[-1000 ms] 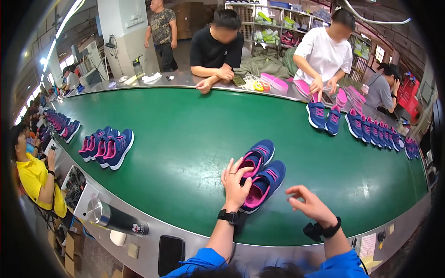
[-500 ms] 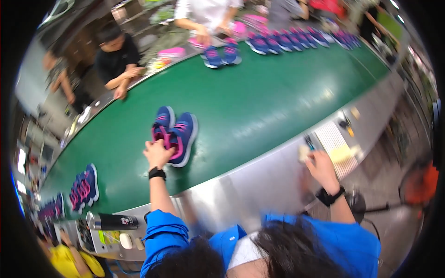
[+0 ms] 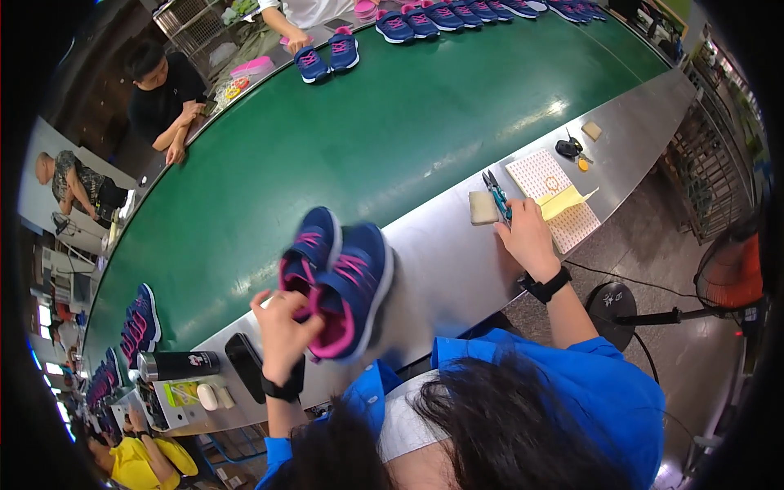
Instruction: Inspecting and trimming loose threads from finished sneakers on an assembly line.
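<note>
My left hand (image 3: 286, 333) grips a pair of navy sneakers (image 3: 356, 278) by their heels, with pink linings, pink laces and pale soles. The pair is held over the metal ledge, its toes pointing toward the green conveyor belt (image 3: 392, 139). At the right, the fingers and thumb of my right hand (image 3: 531, 242) close around the teal handles of thread snips (image 3: 495, 194). Just left of the snips lies a beige eraser-like block (image 3: 483, 208). Close by on the right is a patterned pad (image 3: 535, 173) with a yellow paper (image 3: 566, 202) on it.
More sneakers (image 3: 425, 20) line the belt's far side; others (image 3: 143, 322) stand at left. Along the metal ledge (image 3: 441, 245) are a black tumbler (image 3: 177, 364), a dark phone-like object (image 3: 245, 367) and keys (image 3: 569, 148). A fan (image 3: 729, 265) stands at right. Co-workers sit across the belt.
My left hand has brought the sneakers from over the belt toward me, above the metal ledge. My right hand has closed on the thread snips. The view has shifted.
</note>
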`<state>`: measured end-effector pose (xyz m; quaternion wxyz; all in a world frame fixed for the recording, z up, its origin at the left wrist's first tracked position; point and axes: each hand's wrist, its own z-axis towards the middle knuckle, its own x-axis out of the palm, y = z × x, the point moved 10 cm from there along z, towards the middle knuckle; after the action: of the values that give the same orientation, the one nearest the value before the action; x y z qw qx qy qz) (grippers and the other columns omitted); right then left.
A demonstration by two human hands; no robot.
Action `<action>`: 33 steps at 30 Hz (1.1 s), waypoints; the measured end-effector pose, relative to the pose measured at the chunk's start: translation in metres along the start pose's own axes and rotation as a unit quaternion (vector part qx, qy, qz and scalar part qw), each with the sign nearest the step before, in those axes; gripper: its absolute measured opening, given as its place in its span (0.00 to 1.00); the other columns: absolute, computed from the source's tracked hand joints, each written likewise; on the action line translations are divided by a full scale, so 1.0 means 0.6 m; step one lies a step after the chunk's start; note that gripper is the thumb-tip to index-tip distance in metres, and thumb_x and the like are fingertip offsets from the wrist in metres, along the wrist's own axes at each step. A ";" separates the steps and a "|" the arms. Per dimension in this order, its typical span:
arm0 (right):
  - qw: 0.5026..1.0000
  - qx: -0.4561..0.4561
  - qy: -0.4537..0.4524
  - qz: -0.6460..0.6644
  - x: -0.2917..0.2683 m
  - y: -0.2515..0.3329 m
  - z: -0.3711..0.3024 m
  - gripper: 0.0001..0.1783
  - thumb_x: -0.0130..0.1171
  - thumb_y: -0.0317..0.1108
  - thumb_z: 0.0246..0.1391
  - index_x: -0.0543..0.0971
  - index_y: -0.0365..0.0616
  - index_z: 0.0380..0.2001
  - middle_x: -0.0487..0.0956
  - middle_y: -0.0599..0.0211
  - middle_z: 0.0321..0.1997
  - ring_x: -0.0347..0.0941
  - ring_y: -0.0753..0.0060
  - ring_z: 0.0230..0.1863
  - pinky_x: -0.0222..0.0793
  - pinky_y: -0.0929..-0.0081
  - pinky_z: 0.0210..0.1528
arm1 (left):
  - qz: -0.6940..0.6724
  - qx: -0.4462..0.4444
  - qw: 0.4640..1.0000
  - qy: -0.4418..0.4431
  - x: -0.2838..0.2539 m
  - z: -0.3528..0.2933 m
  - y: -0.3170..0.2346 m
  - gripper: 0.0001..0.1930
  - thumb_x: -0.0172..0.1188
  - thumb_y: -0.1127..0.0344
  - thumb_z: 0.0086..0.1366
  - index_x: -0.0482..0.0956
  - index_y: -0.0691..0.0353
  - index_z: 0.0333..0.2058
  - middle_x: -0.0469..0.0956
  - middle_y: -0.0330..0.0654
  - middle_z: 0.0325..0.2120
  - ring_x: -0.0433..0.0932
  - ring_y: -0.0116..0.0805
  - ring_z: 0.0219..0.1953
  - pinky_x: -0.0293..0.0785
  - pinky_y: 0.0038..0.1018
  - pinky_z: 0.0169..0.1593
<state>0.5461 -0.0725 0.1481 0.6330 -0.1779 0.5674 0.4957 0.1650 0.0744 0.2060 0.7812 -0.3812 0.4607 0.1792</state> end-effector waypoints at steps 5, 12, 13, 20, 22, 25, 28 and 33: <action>0.999 0.019 0.014 0.029 0.036 -0.018 0.029 0.15 0.57 0.29 0.51 0.71 0.35 0.41 0.74 0.47 0.35 0.72 0.42 0.40 0.69 0.55 0.44 | 0.072 -0.031 0.976 0.205 0.070 -0.083 -0.021 0.13 0.67 0.57 0.44 0.76 0.58 0.22 0.75 0.39 0.19 0.77 0.40 0.31 0.53 0.48 0.58; 0.837 0.235 0.055 0.492 0.076 -0.086 0.028 0.12 0.45 0.24 0.53 0.71 0.37 0.42 0.77 0.59 0.32 0.74 0.61 0.27 0.71 0.62 0.33 | 0.209 -0.079 0.959 0.173 0.087 -0.097 -0.057 0.20 0.67 0.53 0.47 0.77 0.65 0.31 0.78 0.46 0.28 0.76 0.42 0.39 0.48 0.54 0.62; 0.767 0.224 0.085 0.595 0.078 -0.058 0.021 0.14 0.46 0.24 0.52 0.70 0.41 0.43 0.76 0.64 0.34 0.72 0.73 0.30 0.70 0.70 0.36 | 0.223 -0.080 0.957 0.170 0.092 -0.097 -0.058 0.20 0.66 0.55 0.47 0.76 0.67 0.32 0.77 0.48 0.30 0.76 0.43 0.40 0.48 0.54 0.62; 0.614 0.077 0.176 0.765 0.046 0.119 -0.006 0.17 0.50 0.28 0.51 0.66 0.43 0.46 0.73 0.64 0.32 0.71 0.70 0.39 0.64 0.75 0.45 | 0.221 -0.087 0.962 0.136 0.102 -0.108 -0.034 0.19 0.64 0.63 0.44 0.75 0.69 0.33 0.76 0.50 0.32 0.73 0.44 0.42 0.55 0.46 0.59; 0.591 0.100 0.150 0.786 0.065 0.122 -0.012 0.12 0.50 0.32 0.55 0.69 0.43 0.42 0.70 0.68 0.25 0.71 0.71 0.33 0.65 0.74 0.42 | 0.212 -0.094 0.964 0.131 0.106 -0.107 -0.029 0.19 0.63 0.64 0.42 0.74 0.69 0.34 0.76 0.50 0.33 0.73 0.45 0.43 0.57 0.43 0.58; 0.789 0.111 0.198 0.571 0.113 0.130 -0.054 0.14 0.52 0.43 0.60 0.73 0.42 0.31 0.66 0.71 0.14 0.71 0.65 0.21 0.68 0.69 0.29 | 0.204 -0.107 0.967 0.110 0.100 -0.101 -0.030 0.17 0.62 0.67 0.39 0.75 0.68 0.31 0.76 0.49 0.32 0.73 0.44 0.42 0.59 0.40 0.56; 0.936 -0.093 0.127 0.315 0.075 0.211 -0.090 0.14 0.54 0.43 0.59 0.73 0.42 0.32 0.72 0.62 0.17 0.74 0.61 0.23 0.68 0.67 0.28 | 0.191 -0.123 0.969 0.097 0.095 -0.102 -0.026 0.16 0.61 0.68 0.37 0.76 0.66 0.29 0.77 0.47 0.30 0.73 0.43 0.41 0.59 0.40 0.56; 0.965 -0.139 0.134 0.177 0.055 0.253 -0.121 0.12 0.57 0.41 0.56 0.73 0.43 0.32 0.75 0.61 0.20 0.75 0.59 0.24 0.68 0.65 0.26 | 0.174 -0.126 0.975 0.060 0.085 -0.099 -0.020 0.13 0.61 0.69 0.36 0.76 0.66 0.26 0.77 0.47 0.27 0.74 0.43 0.39 0.60 0.38 0.55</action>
<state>0.3765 -0.0480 0.1483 0.4226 -0.2254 0.5951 0.6454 0.1637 0.0177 0.1505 0.6543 -0.4008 0.5400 0.3458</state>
